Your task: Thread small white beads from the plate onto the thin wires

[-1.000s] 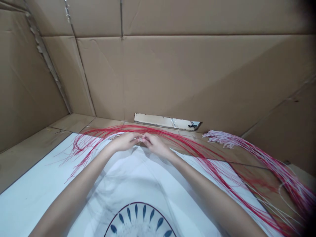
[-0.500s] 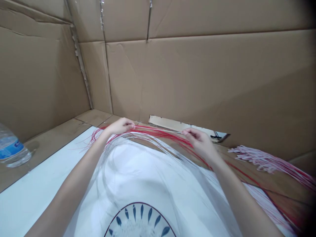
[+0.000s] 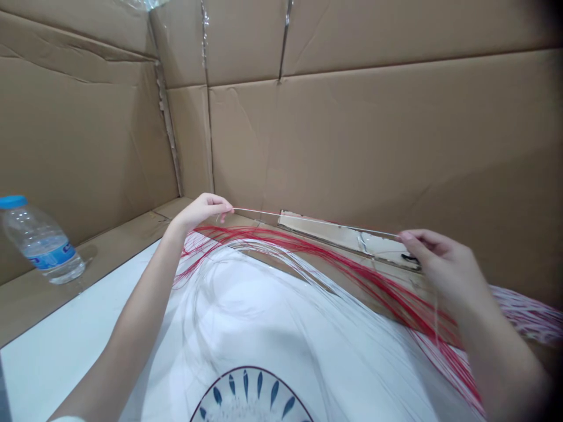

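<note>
A thin white strand (image 3: pixel 316 220), with a trace of red along it, is stretched nearly straight between my two hands. My left hand (image 3: pixel 204 211) pinches its left end, fingers closed. At the other side my right hand (image 3: pixel 440 255) pinches it between thumb and forefinger, and a loose tail hangs below that hand. Underneath lies a long bundle of red strands (image 3: pixel 316 246), curving from near my left wrist to the lower right. A bundle of white strands (image 3: pixel 264 249) runs beside it, nearer to me, over the white surface. Whether one or two strands are held, I cannot tell.
A patterned plate (image 3: pixel 253 398) sits at the bottom centre on the white board (image 3: pixel 109 305). On the left stands a water bottle (image 3: pixel 48 249) with a blue cap. Cardboard walls (image 3: pixel 373 135) enclose the back and left. Pink-and-white strands (image 3: pixel 528 310) lie at far right.
My right hand has moved far to the right and my left slightly up, drawing a longer length of strand taut above the bundles. The view has shifted, showing more of the bottle.
</note>
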Motion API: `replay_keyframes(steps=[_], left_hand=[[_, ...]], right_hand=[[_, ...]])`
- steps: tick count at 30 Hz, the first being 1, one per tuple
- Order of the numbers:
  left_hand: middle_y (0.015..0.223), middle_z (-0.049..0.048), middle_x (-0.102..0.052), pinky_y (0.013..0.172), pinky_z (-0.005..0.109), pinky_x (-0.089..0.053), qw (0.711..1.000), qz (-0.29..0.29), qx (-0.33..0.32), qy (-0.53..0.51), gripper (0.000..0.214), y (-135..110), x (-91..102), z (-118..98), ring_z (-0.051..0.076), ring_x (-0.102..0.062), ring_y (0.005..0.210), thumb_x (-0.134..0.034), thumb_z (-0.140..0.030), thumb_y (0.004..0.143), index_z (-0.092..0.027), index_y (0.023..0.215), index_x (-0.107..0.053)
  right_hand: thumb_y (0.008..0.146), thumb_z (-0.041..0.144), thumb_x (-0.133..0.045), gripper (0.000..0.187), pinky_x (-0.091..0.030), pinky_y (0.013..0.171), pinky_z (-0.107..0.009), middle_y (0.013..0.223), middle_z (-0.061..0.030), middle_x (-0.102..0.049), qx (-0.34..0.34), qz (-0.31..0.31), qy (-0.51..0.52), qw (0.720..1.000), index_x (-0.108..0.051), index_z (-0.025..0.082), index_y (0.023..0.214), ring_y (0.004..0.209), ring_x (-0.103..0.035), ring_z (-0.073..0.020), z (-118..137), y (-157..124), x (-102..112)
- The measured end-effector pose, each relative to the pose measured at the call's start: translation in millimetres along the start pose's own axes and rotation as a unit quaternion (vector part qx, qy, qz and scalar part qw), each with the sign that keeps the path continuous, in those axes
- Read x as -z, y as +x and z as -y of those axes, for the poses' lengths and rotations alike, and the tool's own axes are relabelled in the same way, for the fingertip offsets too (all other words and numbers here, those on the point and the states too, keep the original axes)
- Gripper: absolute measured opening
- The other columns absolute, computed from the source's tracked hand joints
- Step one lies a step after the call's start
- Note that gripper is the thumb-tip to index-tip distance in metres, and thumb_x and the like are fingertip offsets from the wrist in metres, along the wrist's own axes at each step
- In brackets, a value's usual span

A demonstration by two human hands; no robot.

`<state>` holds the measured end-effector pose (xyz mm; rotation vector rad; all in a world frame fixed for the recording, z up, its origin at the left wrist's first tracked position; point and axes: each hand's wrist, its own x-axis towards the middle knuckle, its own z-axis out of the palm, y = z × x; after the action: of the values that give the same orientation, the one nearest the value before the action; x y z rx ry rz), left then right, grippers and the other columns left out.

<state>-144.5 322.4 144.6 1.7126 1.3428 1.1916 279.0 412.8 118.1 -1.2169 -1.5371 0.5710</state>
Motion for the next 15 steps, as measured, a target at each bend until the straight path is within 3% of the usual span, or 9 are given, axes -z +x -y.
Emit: replay_keyframes(steps=[3,7,10,13,15], left_hand=[[0.054,0.0,-0.055,0.055,0.023,-0.041,0.994,0.056,0.064,-0.066,0.018,-1.1,0.6,0.9,0.009,-0.05,0.052,-0.066,-0.029,0.071,-0.011,0.069,-0.067],[0.048,-0.0012,-0.052,0.046,0.019,-0.037,0.989,0.061,0.107,-0.087,0.013,-0.8,-4.8,-1.2,0.007,-0.047,0.046,-0.064,-0.024,0.067,-0.011,0.064,-0.065],[0.046,-0.0017,-0.051,0.044,0.018,-0.035,0.988,0.063,0.116,-0.083,0.012,-0.5,-7.7,-2.2,0.006,-0.046,0.043,-0.063,-0.022,0.066,-0.011,0.061,-0.064],[0.044,-0.0018,-0.051,0.043,0.019,-0.035,0.988,0.059,0.113,-0.083,0.013,-0.4,-7.3,-1.0,0.006,-0.045,0.041,-0.062,-0.021,0.066,-0.011,0.058,-0.063],[0.043,-0.0021,-0.051,0.043,0.019,-0.035,0.988,0.05,0.114,-0.092,0.012,-0.1,-6.1,0.1,0.006,-0.045,0.039,-0.061,-0.02,0.066,-0.011,0.058,-0.063]], right_hand=[[0.054,0.055,-0.068,0.039,-0.036,0.062,-0.031,0.074,-0.0048,-0.06,-0.036,-0.007,0.008,0.999,-0.064,0.02,0.072,0.066,-0.049,-0.0172,3.5,1.4,11.0],[0.051,0.044,-0.065,0.028,-0.03,0.055,-0.027,0.061,-0.0016,-0.052,-0.097,0.046,0.015,0.994,-0.06,0.019,0.063,0.061,-0.046,-0.0164,16.0,-2.2,18.8],[0.049,0.036,-0.064,0.021,-0.03,0.052,-0.027,0.056,-0.002,-0.05,-0.139,0.041,0.049,0.988,-0.059,0.02,0.062,0.06,-0.048,-0.0173,21.8,-3.6,21.3],[0.05,0.031,-0.065,0.017,-0.033,0.051,-0.029,0.057,-0.0049,-0.055,-0.172,0.012,0.065,0.983,-0.062,0.02,0.064,0.057,-0.05,-0.0177,11.9,1.8,26.1],[0.053,0.035,-0.065,0.018,-0.033,0.048,-0.031,0.055,-0.0066,-0.056,-0.133,0.0,0.054,0.99,-0.061,0.021,0.063,0.052,-0.05,-0.0183,-3.1,8.3,30.8]])
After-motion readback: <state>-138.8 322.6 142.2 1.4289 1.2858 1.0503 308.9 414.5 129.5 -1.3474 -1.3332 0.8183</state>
